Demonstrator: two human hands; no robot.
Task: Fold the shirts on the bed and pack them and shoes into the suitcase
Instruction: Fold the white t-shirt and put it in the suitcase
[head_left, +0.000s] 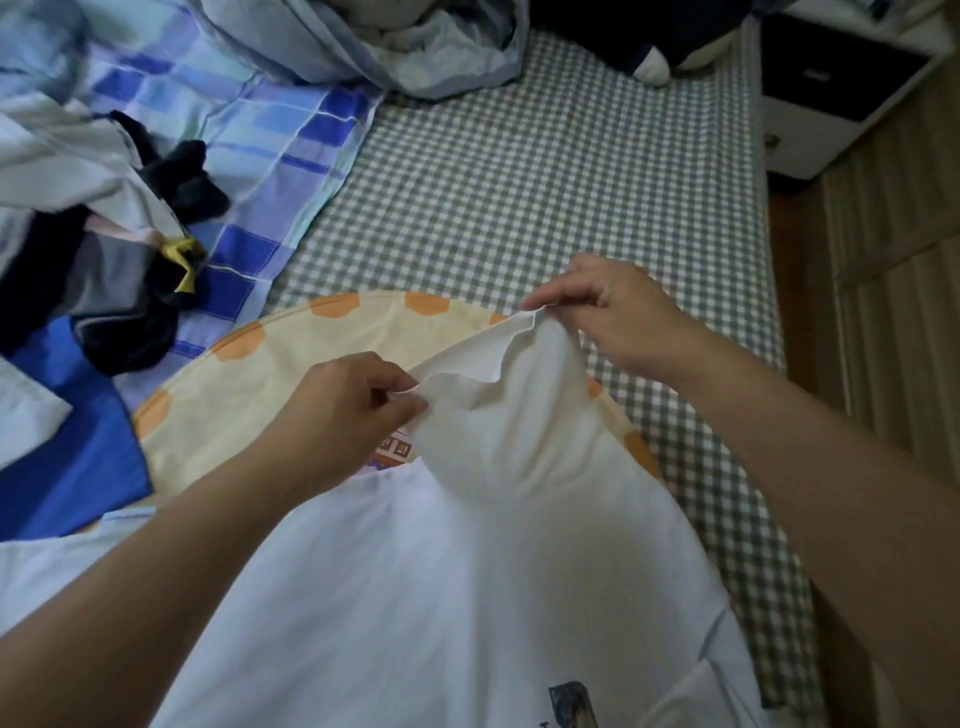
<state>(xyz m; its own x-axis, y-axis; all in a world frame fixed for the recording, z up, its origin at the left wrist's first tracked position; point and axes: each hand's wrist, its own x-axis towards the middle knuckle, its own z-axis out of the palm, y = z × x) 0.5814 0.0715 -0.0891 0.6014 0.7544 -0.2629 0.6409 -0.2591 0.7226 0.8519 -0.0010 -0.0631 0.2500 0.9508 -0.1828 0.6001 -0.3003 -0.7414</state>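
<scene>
A bed fills most of what I can see, covered by a grey-and-white checked sheet (519, 171), with wooden flooring and a white bedside cabinet (841, 88) off to the right. A blue patchwork quilt (218, 104) is bunched across the far left, and a heap of dark clothes (104, 291) lies on top of it, unsorted. Nearer, a round cream cushion with orange patches (249, 384) sits on the sheet.

Over that cushion and down toward the person hangs a white shirt (441, 571), lifted rather than laid flat (a dark print shows near its bottom edge). The left hand (358, 410) pinches one part of the shirt's upper edge between thumb and fingers; the right hand (613, 317) pinches the same edge further along, so the cloth sags between them.

Judging by this, the work is at an early stage: this shirt is only being taken up or straightened for folding, and no neat fold shows in it yet. I can see no suitcase and no shoes from here, so the packing looks to be still ahead.
</scene>
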